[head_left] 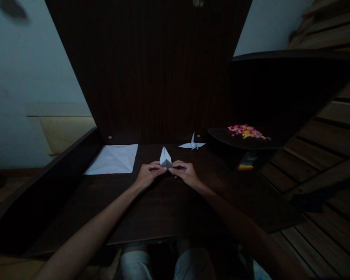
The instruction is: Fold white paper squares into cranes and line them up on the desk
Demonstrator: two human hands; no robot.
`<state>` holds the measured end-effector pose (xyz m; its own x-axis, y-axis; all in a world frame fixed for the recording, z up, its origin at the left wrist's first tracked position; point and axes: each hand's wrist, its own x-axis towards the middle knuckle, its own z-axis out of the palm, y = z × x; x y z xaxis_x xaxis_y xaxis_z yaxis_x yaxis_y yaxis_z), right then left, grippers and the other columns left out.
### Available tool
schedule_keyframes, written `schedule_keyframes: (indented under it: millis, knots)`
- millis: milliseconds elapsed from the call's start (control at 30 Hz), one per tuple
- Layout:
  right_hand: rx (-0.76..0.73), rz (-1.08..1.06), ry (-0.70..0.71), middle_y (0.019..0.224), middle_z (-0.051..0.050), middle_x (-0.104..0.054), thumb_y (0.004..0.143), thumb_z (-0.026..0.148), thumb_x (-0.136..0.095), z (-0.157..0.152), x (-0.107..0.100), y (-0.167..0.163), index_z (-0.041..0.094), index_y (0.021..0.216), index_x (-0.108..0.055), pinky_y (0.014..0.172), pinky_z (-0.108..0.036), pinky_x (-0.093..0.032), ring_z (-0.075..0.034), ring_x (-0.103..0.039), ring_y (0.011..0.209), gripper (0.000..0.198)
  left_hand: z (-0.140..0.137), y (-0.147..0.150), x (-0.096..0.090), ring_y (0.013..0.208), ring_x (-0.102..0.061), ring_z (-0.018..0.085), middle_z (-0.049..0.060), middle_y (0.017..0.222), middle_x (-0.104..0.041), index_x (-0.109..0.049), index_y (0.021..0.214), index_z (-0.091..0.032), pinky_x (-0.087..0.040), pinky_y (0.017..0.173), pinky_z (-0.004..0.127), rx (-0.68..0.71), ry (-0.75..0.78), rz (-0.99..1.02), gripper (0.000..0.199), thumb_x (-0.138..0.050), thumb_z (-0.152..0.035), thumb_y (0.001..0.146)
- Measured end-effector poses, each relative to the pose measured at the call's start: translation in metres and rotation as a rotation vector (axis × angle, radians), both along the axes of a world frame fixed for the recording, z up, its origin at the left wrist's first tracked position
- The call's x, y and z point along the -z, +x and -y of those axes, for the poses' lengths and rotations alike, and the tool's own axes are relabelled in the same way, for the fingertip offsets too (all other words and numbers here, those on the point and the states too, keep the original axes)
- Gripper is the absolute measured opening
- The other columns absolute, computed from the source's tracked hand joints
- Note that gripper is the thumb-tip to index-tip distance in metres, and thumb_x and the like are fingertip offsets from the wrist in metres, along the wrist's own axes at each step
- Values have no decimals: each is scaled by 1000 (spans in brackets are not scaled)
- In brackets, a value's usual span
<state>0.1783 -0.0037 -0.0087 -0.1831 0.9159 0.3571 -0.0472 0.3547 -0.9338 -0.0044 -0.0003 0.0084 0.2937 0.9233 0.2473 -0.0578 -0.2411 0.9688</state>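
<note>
Between my two hands is a white folded paper (165,156), its narrow point, split down the middle, facing away from me. My left hand (149,172) pinches its lower left side, thumb on top. From the right, my right hand (184,171) grips the lower right side the same way, and the thumbs nearly meet at the near edge. A finished-looking paper crane (193,145) with spread wings stands beyond my right hand, against the back panel. To the left lies a flat, creased white sheet of paper (113,158).
The dark desk (151,221) has a raised side panel (43,186) on the left and a tall back panel (154,77). On a small shelf (221,136) at right sits a pile of pink and yellow pieces (246,131). Wooden slats (317,147) stand farther right.
</note>
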Motion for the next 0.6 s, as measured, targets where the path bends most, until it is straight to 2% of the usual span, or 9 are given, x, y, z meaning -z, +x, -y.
schedule_keyframes:
  millis: [100, 200, 400, 600]
  knots:
    - [7, 17, 2, 78, -2, -57, 68, 40, -70, 0, 0, -1, 17, 72, -65, 45, -21, -46, -11, -55, 62, 24, 1, 1, -1, 81, -63, 20, 7, 81, -68, -71, 69, -14, -48, 78, 31, 6, 9, -32, 22, -71, -36, 68]
    - [21, 32, 4, 76, -2, -57, 68, 43, -69, 0, 0, -3, 17, 71, -64, 44, -20, -46, -10, -54, 59, 27, 0, 3, 1, 70, -63, 18, 5, 73, -68, -67, 76, -13, -50, 72, 32, 15, -55, 6, 25, -71, -36, 68]
    - [62, 4, -76, 65, 3, -56, 65, 40, -72, -1, 3, -4, 17, 81, -55, 41, -19, -44, -8, -54, 50, 32, -1, 7, 7, 68, -64, 15, 0, 73, -64, -49, 94, -16, -54, 67, 31, 38, -96, 142, 40, -73, -30, 66]
    - [37, -52, -102, 64, 7, -56, 64, 36, -73, 0, 1, -4, 21, 96, -48, 39, -18, -41, -7, -52, 44, 43, 3, 7, 5, 61, -63, 13, -2, 71, -62, -37, 117, -18, -53, 64, 28, 57, -107, 110, 60, -71, -28, 69]
